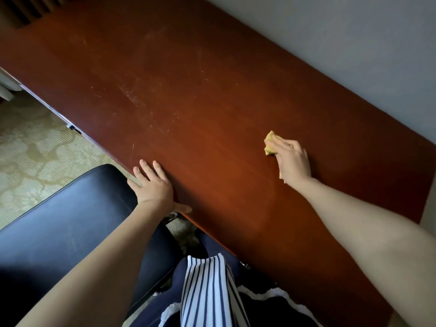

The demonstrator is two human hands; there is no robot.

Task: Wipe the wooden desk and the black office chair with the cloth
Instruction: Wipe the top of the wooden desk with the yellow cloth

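Left hand (153, 185) flat on tabletop (188, 90) edge; right hand (292, 161) presses cloth (270, 143), unwiped length stretching leftward, chair (70, 220) beside.

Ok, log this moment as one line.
right hand presses cloth on desk | left hand flat on edge | chair untouched

Desk (188, 90) top open leftward; wall (354, 43) bounds far edge.

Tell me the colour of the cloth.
Yellow; the cloth shows under the right hand in the head view.
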